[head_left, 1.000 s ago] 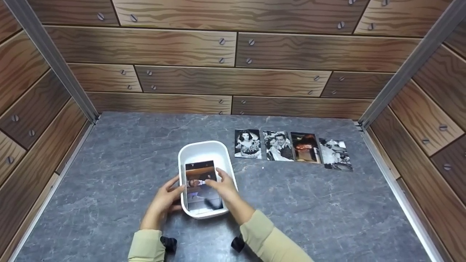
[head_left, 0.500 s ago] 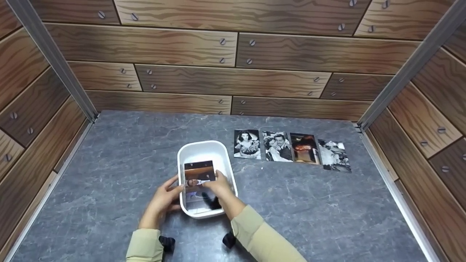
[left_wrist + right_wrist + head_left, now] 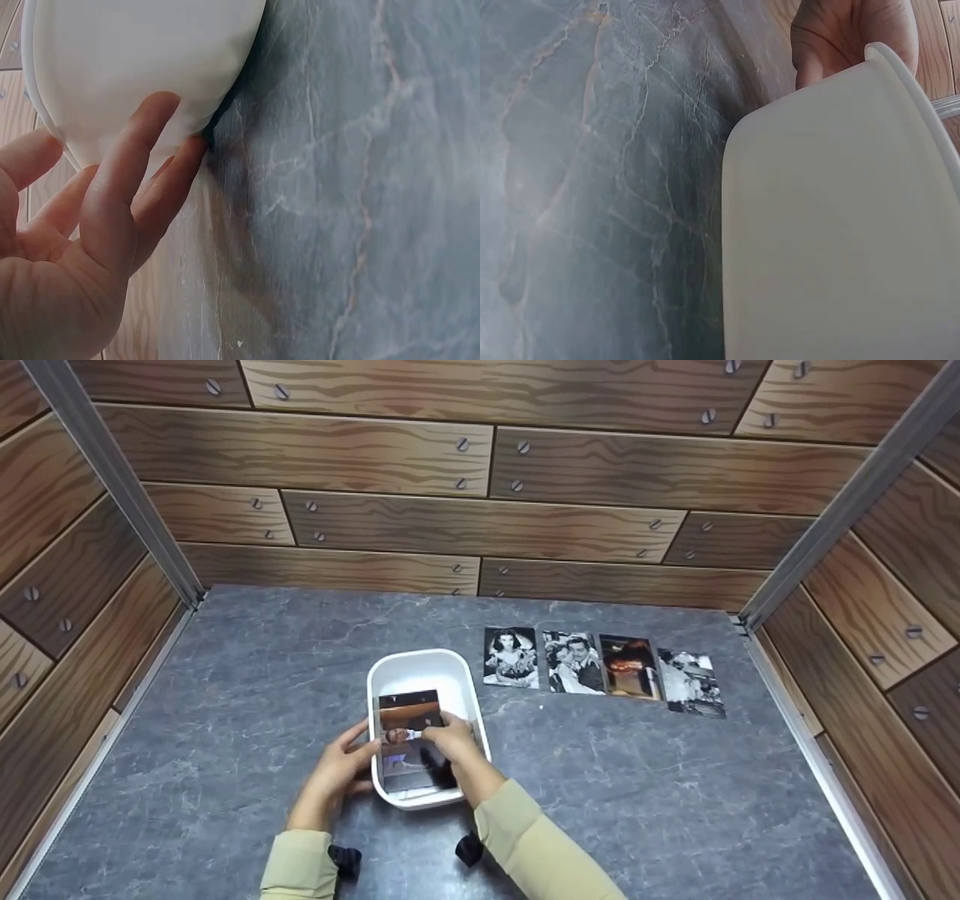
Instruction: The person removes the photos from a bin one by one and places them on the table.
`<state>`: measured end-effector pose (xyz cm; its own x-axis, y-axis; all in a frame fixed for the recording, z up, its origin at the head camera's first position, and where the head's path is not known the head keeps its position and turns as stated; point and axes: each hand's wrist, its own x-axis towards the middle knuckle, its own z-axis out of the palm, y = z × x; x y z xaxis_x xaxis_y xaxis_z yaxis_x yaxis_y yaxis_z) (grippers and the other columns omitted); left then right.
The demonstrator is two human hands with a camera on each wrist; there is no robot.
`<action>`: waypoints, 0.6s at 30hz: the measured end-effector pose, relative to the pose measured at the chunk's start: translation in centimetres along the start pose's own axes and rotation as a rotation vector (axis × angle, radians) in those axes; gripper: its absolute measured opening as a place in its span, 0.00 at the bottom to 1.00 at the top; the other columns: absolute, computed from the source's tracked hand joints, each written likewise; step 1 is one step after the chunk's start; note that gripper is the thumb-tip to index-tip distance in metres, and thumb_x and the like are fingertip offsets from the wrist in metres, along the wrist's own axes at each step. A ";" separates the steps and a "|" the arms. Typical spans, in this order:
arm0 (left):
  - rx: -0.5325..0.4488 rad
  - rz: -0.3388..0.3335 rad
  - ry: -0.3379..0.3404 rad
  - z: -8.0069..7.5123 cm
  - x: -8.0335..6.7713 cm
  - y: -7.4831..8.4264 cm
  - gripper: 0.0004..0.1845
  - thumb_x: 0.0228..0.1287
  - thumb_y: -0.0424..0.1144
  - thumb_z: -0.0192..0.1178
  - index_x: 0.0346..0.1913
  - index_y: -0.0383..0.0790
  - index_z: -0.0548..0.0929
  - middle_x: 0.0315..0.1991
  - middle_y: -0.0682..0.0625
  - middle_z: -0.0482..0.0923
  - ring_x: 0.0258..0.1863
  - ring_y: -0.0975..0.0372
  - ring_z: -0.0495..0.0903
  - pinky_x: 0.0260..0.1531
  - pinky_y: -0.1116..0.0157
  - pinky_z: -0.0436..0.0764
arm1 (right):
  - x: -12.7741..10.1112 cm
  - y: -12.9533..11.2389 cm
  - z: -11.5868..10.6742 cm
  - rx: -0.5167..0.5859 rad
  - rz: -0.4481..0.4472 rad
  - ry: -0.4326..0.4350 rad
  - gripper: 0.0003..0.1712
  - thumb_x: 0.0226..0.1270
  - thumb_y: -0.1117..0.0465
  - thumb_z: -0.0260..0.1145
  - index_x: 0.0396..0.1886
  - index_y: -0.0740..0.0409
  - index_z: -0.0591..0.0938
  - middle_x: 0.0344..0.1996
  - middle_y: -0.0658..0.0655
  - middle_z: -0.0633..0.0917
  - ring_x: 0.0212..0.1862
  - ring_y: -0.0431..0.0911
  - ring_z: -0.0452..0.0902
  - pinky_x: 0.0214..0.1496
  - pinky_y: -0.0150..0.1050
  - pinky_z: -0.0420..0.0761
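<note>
A white plastic tub (image 3: pixel 435 667) stands on the grey marbled table, with a colour photo (image 3: pixel 409 712) lying inside it. My left hand (image 3: pixel 337 769) is at the tub's left side, thumb at the rim. In the left wrist view the left hand's extended fingers (image 3: pixel 124 165) rest against the outer wall. My right hand (image 3: pixel 459 742) reaches in over the right rim and pinches the photo by its right edge, thumb on top. The other fingers are hidden. The tub's wall (image 3: pixel 832 225) hides the right hand in the right wrist view.
To the right of the tub, a row of several photos lies on the table: a black-and-white portrait (image 3: pixel 511 658), a couple (image 3: pixel 574 662), a dark orange scene (image 3: pixel 630 666) and a grey one (image 3: pixel 691 681). Wood-patterned panels (image 3: pixel 480 525) enclose the table.
My right hand has moved slightly down and left, its fingers drawing in at the photo's right edge. The photo has shifted a little left in the tub. My left hand stays put.
</note>
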<state>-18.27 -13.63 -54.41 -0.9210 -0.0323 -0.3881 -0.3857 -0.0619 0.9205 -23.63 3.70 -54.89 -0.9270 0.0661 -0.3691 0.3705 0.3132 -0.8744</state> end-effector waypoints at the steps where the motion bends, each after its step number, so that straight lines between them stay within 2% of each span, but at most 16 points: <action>1: 0.009 -0.001 0.001 0.0 0.0 0.0 0.30 0.70 0.34 0.55 0.73 0.39 0.62 0.58 0.30 0.74 0.43 0.51 0.83 0.28 0.56 0.87 | 0.0 0.0 -0.1 0.002 -0.003 0.000 0.38 0.50 0.65 0.64 0.66 0.68 0.71 0.63 0.69 0.72 0.64 0.59 0.64 0.69 0.50 0.65; 4: 0.036 -0.003 0.010 0.0 0.1 0.0 0.30 0.70 0.34 0.55 0.73 0.39 0.62 0.58 0.30 0.74 0.43 0.53 0.83 0.24 0.59 0.86 | -0.1 0.0 -0.2 0.014 -0.024 -0.001 0.36 0.51 0.66 0.61 0.64 0.69 0.72 0.60 0.67 0.77 0.58 0.56 0.72 0.64 0.47 0.71; 8: 0.030 -0.003 0.012 0.0 0.1 0.0 0.30 0.70 0.35 0.55 0.73 0.38 0.62 0.57 0.30 0.74 0.42 0.53 0.82 0.25 0.57 0.87 | 0.0 0.1 -0.2 0.048 -0.054 -0.006 0.36 0.50 0.68 0.59 0.63 0.72 0.72 0.57 0.68 0.78 0.48 0.52 0.76 0.55 0.41 0.78; 14: 0.022 0.003 0.003 -0.1 0.1 0.0 0.30 0.71 0.35 0.54 0.73 0.38 0.61 0.59 0.29 0.72 0.43 0.53 0.83 0.27 0.56 0.87 | 0.0 0.3 -0.2 0.058 -0.074 0.009 0.35 0.49 0.69 0.60 0.63 0.71 0.72 0.58 0.70 0.78 0.55 0.53 0.75 0.59 0.42 0.77; 18: 0.014 -0.002 0.005 -0.1 0.2 -0.1 0.30 0.70 0.34 0.55 0.73 0.39 0.62 0.58 0.30 0.73 0.41 0.53 0.83 0.26 0.57 0.87 | -0.1 0.3 -0.2 0.089 -0.096 0.024 0.34 0.48 0.70 0.60 0.61 0.69 0.74 0.49 0.67 0.81 0.45 0.50 0.77 0.47 0.37 0.80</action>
<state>-18.39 -13.71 -54.56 -0.9201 -0.0371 -0.3900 -0.3881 -0.0481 0.9204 -23.44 3.97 -55.03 -0.9593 0.0629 -0.2754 0.2824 0.2344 -0.9302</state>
